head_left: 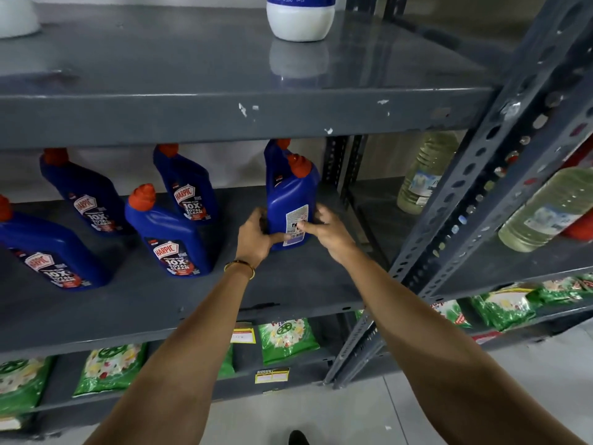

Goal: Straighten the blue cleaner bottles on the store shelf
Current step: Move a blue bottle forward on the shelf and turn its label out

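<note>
Both hands, left hand [256, 234] and right hand [325, 228], clamped on back-facing Harpic bottle [290, 200] between them, for rotating label forward.

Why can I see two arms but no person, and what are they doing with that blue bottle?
The camera is worn on the person's head and looks forward and down, so you see only their own arms reaching out, as if you were looking through their eyes. There is just this one picture, taken from there.

The left hand and the right hand are both gripping the sides of one blue cleaner bottle with a red cap. It stands on the grey metal shelf, and it is turned so its back label faces us. Another blue bottle stands right behind it.

To the left stand four more blue bottles with their front labels showing. Below are green packets, and off to the right are pale yellowish bottles.
</note>
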Demonstrator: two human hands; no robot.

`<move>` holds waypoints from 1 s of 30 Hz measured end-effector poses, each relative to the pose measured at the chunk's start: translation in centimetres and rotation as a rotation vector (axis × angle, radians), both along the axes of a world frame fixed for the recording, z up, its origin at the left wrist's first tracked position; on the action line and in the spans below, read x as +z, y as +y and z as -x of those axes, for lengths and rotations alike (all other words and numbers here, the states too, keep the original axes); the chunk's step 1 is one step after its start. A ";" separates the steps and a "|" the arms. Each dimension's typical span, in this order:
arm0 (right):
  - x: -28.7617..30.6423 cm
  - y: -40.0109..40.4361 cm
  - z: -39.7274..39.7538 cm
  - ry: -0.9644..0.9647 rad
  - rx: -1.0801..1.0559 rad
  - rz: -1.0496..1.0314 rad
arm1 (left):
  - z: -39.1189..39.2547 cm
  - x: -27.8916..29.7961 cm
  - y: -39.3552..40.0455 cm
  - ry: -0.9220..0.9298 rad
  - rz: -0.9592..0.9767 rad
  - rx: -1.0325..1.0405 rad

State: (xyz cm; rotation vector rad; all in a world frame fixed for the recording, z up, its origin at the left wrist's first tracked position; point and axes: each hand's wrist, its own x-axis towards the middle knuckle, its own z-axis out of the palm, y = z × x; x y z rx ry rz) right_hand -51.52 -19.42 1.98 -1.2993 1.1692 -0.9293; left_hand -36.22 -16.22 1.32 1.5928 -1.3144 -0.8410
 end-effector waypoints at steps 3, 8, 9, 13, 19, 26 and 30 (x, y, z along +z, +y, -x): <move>0.7 0.0 -0.2 -0.038 0.052 -0.015 | 0.1 0.1 0.6 -0.024 0.070 0.038; 1.8 0.9 -2.0 0.087 0.044 0.040 | 1.0 -0.1 1.4 -0.202 0.128 0.132; 1.9 1.1 -2.5 0.089 0.010 0.046 | 1.2 0.1 1.8 -0.241 0.148 0.138; 1.8 1.3 -2.9 0.106 -0.060 0.088 | 0.0 0.7 2.4 -0.265 0.139 0.027; 1.8 1.7 -1.4 0.129 0.135 0.089 | -4.6 1.9 1.5 0.190 -0.272 -0.346; 3.3 2.3 -0.5 -0.027 0.468 -0.067 | -4.5 1.0 2.1 0.428 -0.476 -0.620; 3.3 2.1 -0.4 -0.031 0.508 -0.094 | -3.8 1.7 2.1 0.445 -0.461 -0.647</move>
